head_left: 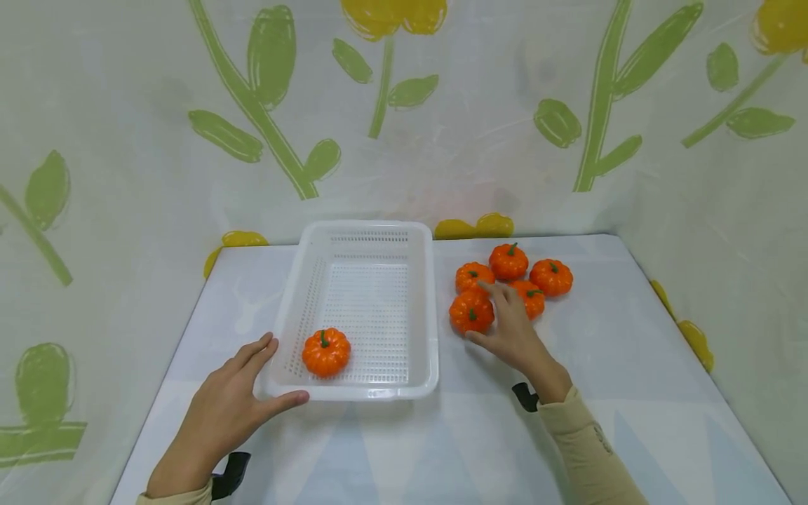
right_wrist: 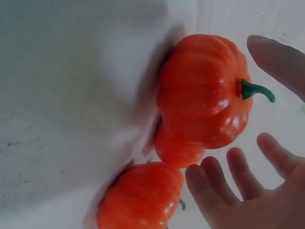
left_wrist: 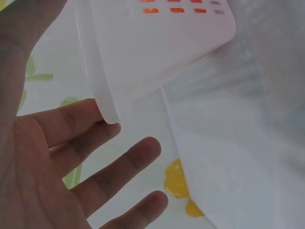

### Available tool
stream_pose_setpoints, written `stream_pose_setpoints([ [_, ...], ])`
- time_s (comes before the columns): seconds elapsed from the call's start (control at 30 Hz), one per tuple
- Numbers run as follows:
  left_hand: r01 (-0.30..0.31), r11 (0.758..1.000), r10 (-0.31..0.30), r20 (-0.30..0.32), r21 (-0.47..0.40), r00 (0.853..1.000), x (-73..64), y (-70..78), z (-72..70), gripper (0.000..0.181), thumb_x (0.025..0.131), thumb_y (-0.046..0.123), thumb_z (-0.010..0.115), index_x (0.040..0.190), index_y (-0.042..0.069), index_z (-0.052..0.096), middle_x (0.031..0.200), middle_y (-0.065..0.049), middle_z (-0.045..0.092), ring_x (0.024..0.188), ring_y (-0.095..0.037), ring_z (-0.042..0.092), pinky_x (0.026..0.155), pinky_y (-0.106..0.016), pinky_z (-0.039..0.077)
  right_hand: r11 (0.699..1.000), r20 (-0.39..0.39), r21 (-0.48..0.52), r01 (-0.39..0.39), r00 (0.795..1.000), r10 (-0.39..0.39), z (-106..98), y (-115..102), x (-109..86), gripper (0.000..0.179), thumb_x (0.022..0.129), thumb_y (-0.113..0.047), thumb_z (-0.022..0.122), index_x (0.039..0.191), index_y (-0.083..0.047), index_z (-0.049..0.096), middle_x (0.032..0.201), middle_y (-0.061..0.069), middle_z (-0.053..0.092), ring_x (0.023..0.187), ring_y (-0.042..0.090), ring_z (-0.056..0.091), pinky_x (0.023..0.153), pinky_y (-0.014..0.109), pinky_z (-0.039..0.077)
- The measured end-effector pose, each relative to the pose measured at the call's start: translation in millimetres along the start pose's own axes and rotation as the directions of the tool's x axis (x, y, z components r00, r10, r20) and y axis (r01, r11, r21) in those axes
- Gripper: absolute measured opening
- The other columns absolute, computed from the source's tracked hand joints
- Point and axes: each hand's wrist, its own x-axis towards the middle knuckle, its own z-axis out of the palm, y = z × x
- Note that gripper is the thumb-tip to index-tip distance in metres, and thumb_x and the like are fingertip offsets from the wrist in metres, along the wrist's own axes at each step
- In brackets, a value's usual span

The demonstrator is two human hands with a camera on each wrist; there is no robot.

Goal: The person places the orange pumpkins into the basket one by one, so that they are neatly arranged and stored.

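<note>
A white plastic basket [head_left: 434, 330] with slotted walls stands on the table and holds one small orange toy pumpkin [head_left: 326, 352] near its front left. My left hand [head_left: 221, 403] is at the basket's front left corner. Its fingers are spread, and fingertips touch the rim [left_wrist: 110, 112] in the left wrist view. Over to the right, my right hand [head_left: 514, 333] hovers at the nearest pumpkin [head_left: 471, 312] of a cluster. Thumb and fingers are parted on either side of this pumpkin [right_wrist: 205, 90], and the right wrist view shows a gap between them and it.
Several more orange pumpkins, among them a back one [head_left: 508, 261] and a right one [head_left: 552, 278], sit close together right of the basket. The white table [head_left: 404, 456] meets a wall sheet [head_left: 473, 161] printed with green leaves and yellow flowers.
</note>
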Motion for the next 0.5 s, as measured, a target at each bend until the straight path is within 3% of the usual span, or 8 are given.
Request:
stream_pose_setpoints([
  [0.2,0.007,1.000,-0.007,0.010,-0.002,1.000,1.3,0.6,-1.0,0.107,0.063,0.079,0.058,0.142,0.010,0.040,0.145,-0.009,0.038,0.119,-0.041,0.045,0.090,-0.062,0.039,1.000,0.039,-0.021,-0.002,0.999,0.003,1.7,3.5,-5.1,0.091,0.068,-0.027,0.084,0.142,-0.020,0.032,0.140,0.018,0.027,0.126,0.037,0.030,0.096,0.058,0.038],
  [0.5,-0.014,1.000,0.014,0.010,-0.011,1.000,0.2,0.9,-3.1,0.105,0.064,0.077,0.060,0.142,0.008,0.040,0.145,-0.009,0.038,0.117,-0.042,0.046,0.089,-0.060,0.039,0.998,-0.009,-0.062,0.031,0.999,-0.031,10.4,5.7,-5.4,0.089,0.065,-0.019,0.086,0.139,-0.016,0.037,0.135,0.018,0.031,0.122,0.034,0.034,0.098,0.053,0.040],
])
